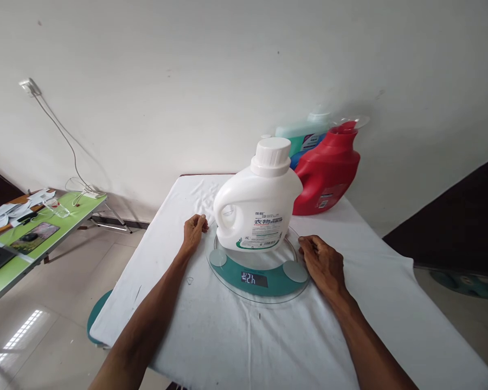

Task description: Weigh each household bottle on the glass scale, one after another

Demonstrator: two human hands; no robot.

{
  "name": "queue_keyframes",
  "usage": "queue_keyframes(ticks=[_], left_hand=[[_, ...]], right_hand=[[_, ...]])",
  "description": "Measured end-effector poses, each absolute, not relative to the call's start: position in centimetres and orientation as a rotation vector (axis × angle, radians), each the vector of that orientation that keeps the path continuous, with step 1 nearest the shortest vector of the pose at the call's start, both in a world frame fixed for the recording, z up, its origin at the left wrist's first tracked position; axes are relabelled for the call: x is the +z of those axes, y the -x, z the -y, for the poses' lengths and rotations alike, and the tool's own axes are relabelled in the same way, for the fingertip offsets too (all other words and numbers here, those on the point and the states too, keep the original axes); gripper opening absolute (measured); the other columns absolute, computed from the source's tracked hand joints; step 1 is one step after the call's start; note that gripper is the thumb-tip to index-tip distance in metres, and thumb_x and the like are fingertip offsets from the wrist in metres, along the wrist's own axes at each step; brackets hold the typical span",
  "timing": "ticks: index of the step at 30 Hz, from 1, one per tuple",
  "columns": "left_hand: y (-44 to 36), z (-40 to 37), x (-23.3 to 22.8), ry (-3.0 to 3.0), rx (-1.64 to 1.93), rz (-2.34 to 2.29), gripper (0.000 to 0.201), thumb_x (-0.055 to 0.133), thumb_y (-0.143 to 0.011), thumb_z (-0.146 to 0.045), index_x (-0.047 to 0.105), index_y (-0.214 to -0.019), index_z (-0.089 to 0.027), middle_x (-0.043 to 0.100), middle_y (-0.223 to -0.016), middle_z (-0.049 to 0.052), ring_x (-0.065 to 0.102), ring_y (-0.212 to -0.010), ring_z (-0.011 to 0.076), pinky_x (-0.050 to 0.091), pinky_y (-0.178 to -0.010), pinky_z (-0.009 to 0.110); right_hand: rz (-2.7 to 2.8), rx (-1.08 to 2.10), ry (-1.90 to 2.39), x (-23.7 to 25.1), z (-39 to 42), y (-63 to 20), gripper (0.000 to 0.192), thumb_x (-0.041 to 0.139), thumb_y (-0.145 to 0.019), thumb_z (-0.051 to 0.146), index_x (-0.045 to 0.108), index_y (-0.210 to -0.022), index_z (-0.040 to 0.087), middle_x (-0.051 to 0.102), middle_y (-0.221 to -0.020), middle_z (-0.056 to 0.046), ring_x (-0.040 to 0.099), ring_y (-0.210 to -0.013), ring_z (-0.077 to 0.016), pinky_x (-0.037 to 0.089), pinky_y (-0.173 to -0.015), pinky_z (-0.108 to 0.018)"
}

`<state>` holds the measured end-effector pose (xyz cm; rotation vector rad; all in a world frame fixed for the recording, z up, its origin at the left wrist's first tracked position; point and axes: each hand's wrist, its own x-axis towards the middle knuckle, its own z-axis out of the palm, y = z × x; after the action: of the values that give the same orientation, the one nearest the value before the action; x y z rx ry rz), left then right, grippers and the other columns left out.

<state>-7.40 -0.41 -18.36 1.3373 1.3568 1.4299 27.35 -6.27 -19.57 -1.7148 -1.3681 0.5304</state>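
A white jug of laundry disinfectant (pixel 264 197) with a ribbed cap stands upright on a round glass bathroom scale (pixel 231 272). Lit digits show on the scale's display (pixel 254 279), though I cannot read them surely. My left hand (pixel 194 233) rests beside the scale's left rim, fingers curled closed; no object shows in it. At the right rim, my right hand (pixel 324 266) is closed with thumb and fingertips against the glass edge. Neither hand touches the jug.
Behind the jug stand a red jug (pixel 329 170) and a green bottle (pixel 295 143), near the wall. A white cloth (pixel 211 336) covers the table. Off to the left, a green table (pixel 71 208) holds papers, a mouse and a laptop. A teal stool (pixel 97 319) sits below.
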Motion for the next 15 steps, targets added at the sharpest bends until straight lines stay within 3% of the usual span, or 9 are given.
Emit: queue_keyframes(ticks=[15], left_hand=[[7.31, 0.42, -18.35, -1.322, 1.436, -1.365, 0.045, 0.068, -0.091, -0.059, 0.063, -0.068, -0.021, 0.064, -0.068, 0.003, 0.061, -0.066, 0.0170, 0.052, -0.069, 0.033]], right_hand=[[1.365, 0.550, 1.725, -19.20, 6.38, -27.28, 0.034, 0.048, -0.087, 0.057, 0.063, -0.079, 0.028, 0.073, -0.069, -0.005, 0.065, -0.065, -0.0241, 0.049, -0.072, -0.037]])
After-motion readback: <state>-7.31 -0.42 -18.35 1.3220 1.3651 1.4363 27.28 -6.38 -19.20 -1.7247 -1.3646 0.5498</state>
